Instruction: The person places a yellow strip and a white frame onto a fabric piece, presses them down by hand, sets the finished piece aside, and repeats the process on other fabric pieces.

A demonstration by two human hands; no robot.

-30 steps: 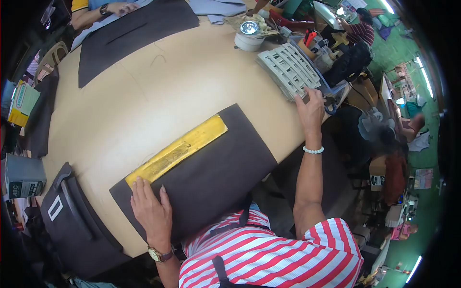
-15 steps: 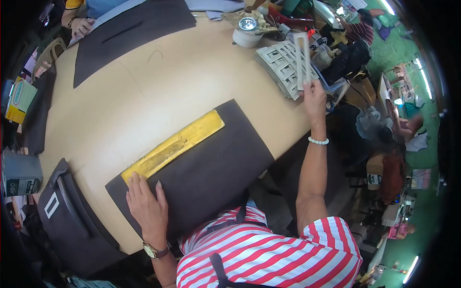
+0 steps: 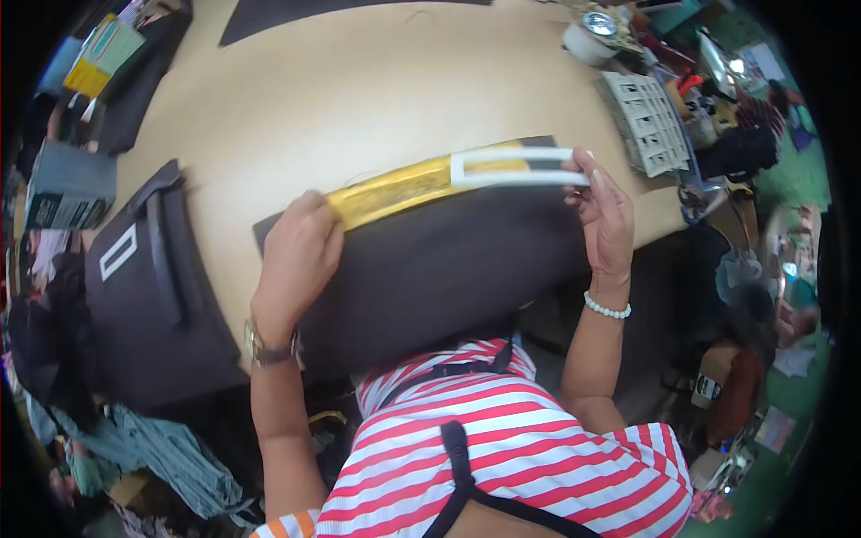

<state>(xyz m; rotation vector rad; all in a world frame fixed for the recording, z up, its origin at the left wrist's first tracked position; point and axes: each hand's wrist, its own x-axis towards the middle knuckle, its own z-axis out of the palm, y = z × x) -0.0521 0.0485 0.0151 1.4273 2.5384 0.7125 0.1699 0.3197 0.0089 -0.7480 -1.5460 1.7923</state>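
Observation:
A dark sheet (image 3: pixel 430 269) lies before me along the near table edge. Along its far side rests a long yellow bar (image 3: pixel 390 193) that looks wrapped in shiny tape. My left hand (image 3: pixel 300 255) is closed at the bar's left end, fingers curled over it and partly hidden. Between thumb and fingers my right hand (image 3: pixel 605 215) pinches the right end of a long, narrow white frame (image 3: pixel 457 170). The frame overlaps the right part of the bar in this view, with yellow showing through its opening.
A dark piece with a strap and white rectangle (image 3: pixel 118 252) lies left. Behind it stands a grey can (image 3: pixel 72 184). A stack of pale slotted pieces (image 3: pixel 646 121) and a white round container (image 3: pixel 587 43) sit at the back right.
My right hand has brought the white frame from beside the slotted stack to over the yellow bar. My left hand's flat fingers have curled at the bar's end. The camera view has shifted.

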